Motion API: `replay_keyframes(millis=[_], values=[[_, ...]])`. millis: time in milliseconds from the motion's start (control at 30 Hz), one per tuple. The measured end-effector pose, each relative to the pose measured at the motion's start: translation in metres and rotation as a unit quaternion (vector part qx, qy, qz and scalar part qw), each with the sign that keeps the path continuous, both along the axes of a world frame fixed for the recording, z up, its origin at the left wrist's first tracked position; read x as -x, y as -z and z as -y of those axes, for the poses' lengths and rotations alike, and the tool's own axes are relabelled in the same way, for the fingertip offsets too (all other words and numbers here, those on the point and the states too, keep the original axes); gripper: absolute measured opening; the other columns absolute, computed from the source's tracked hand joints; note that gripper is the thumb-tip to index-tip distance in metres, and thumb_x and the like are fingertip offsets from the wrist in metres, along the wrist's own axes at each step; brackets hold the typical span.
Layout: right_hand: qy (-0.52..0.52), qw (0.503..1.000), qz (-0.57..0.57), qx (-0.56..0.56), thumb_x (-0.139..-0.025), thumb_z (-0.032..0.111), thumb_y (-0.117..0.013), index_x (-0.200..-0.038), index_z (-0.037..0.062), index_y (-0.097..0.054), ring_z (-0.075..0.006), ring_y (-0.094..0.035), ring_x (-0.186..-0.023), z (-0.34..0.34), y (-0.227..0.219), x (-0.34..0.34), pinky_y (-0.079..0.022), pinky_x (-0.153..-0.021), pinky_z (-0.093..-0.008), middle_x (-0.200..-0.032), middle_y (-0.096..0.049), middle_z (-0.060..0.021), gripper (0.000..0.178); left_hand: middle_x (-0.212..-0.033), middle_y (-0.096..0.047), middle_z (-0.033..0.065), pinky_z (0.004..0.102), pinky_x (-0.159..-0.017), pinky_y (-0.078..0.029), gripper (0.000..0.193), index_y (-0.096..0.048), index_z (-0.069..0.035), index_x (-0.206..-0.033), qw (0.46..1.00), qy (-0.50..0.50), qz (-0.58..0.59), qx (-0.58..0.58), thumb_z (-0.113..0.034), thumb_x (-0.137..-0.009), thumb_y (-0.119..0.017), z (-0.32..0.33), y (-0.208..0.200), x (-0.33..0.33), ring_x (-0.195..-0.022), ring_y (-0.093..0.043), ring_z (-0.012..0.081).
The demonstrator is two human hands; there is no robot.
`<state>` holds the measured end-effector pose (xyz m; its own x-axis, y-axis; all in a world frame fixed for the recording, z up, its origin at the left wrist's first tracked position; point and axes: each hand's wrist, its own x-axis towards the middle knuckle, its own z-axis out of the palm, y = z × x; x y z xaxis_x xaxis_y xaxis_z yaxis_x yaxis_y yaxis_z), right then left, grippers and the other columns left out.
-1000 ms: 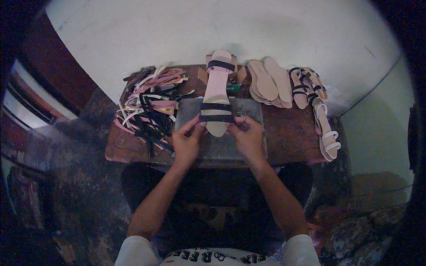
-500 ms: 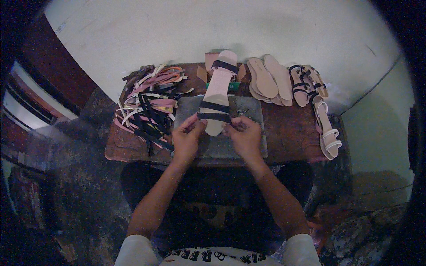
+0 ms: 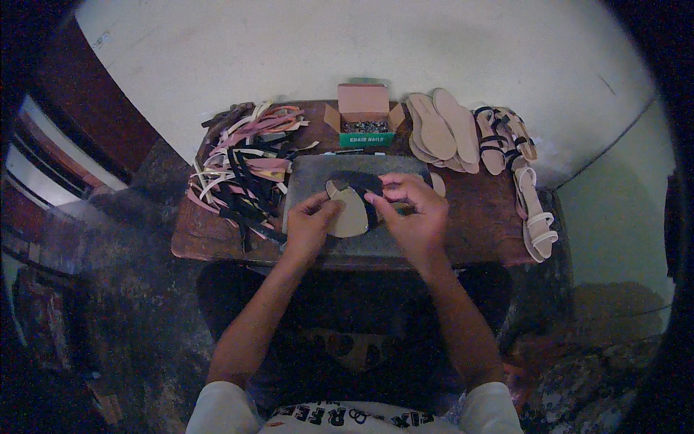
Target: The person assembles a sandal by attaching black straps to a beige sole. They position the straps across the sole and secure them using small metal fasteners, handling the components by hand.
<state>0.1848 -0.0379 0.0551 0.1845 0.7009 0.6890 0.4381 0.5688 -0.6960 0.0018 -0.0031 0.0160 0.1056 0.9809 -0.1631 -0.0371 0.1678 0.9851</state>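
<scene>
One brown wooden table stands before me, one flat grey slab (image 3: 309, 171) on it. To the left lies a heap of thin straps (image 3: 249, 173), too tangled to count; to the right, two tan soles (image 3: 457, 124) top a stack. Over the slab I hold one sandal (image 3: 350, 221), long axis crosswise, rounded toe to my left and nearer me. My left hand (image 3: 307, 230) pinches its smooth beige edge; my right hand (image 3: 419, 213) grips its dull black strap (image 3: 356, 179). Beyond sits one open cardboard box (image 3: 363, 100) of countless small metal nails (image 3: 365, 128).
</scene>
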Motion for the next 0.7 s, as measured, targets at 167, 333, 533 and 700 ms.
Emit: replay_keyframes(millis=[167,333,533,700], values=[[-0.023,0.998,-0.043,0.049,-0.067,0.001,-0.083,-0.083,0.0013,-0.064,-0.0191,-0.067,-0.088,0.0,-0.003,-0.008,-0.055,-0.077,-0.0309,-0.095,-0.069,-0.0138,0.025,-0.091,-0.07,0.0065,0.026,-0.072,-0.051,0.027,-0.068,0.004,-0.104,0.999,0.031,-0.02,-0.013,-0.016,-0.086,-0.067,0.007,-0.005,-0.005,-0.08,-0.064,0.0118],[-0.03,0.994,-0.076,0.072,-0.069,0.004,-0.083,-0.091,0.0022,-0.068,-0.0176,-0.067,-0.084,0.005,-0.018,-0.001,-0.056,-0.068,-0.028,-0.098,-0.068,-0.0123,0.027,-0.095,-0.069,0.0072,0.0268,-0.074,-0.051,0.029,-0.066,0.004,-0.108,0.998,0.056,-0.017,-0.023,-0.017,-0.089,-0.064,0.005,0.0,-0.003,-0.083,-0.063,0.0123],[0.022,1.0,-0.009,-0.011,-0.073,-0.002,-0.079,-0.094,0.0014,-0.069,-0.016,-0.063,-0.086,0.003,-0.011,-0.008,-0.054,-0.073,-0.0265,-0.096,-0.065,-0.0106,0.024,-0.096,-0.069,0.0084,0.0268,-0.076,-0.051,0.03,-0.065,0.004,-0.111,0.998,0.045,-0.022,-0.04,-0.018,-0.091,-0.062,0.003,0.007,-0.003,-0.085,-0.064,0.013],[0.052,0.997,0.051,-0.037,-0.071,-0.001,-0.08,-0.09,0.0011,-0.067,-0.0173,-0.064,-0.085,0.005,-0.014,-0.007,-0.054,-0.072,-0.028,-0.093,-0.065,-0.0119,0.023,-0.101,-0.069,0.0105,0.0277,-0.081,-0.051,0.031,-0.063,0.005,-0.115,0.996,0.049,-0.053,-0.056,-0.015,-0.091,-0.062,0.005,0.001,-0.005,-0.09,-0.064,0.0139]])
